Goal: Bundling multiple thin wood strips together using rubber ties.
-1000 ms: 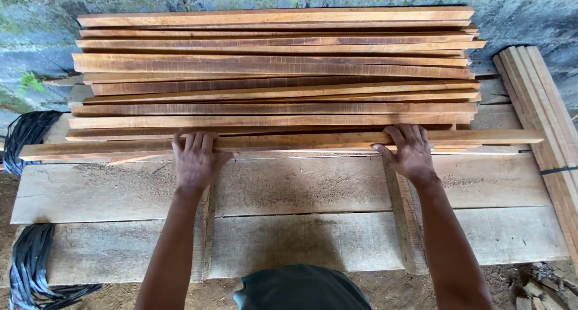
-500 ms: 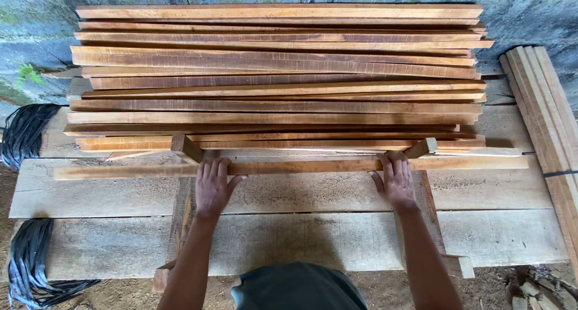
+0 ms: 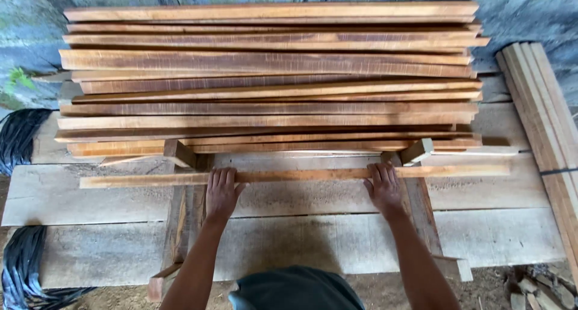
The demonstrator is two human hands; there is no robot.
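Beyond both sets of fingertips rises a broad stack of reddish slats [image 3: 271, 75], its long axis running left to right across pale bench planks [image 3: 90, 195], with two short cross pieces [image 3: 183, 207] passing under the wrists. A single slat [image 3: 301, 175] lies parallel to that stack, directly under the fingers, overhanging farther past the left hand [image 3: 221, 192] than past the right hand [image 3: 384, 189]; both hands lie flat on it, fingers together and extended, equally near; bare plank stretches on the wrist side.

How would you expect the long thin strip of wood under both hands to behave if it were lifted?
The strip is long and thin, so it would probably flex slightly. It looks light. Its flat faces shouldn't roll, resting across two crosspieces.
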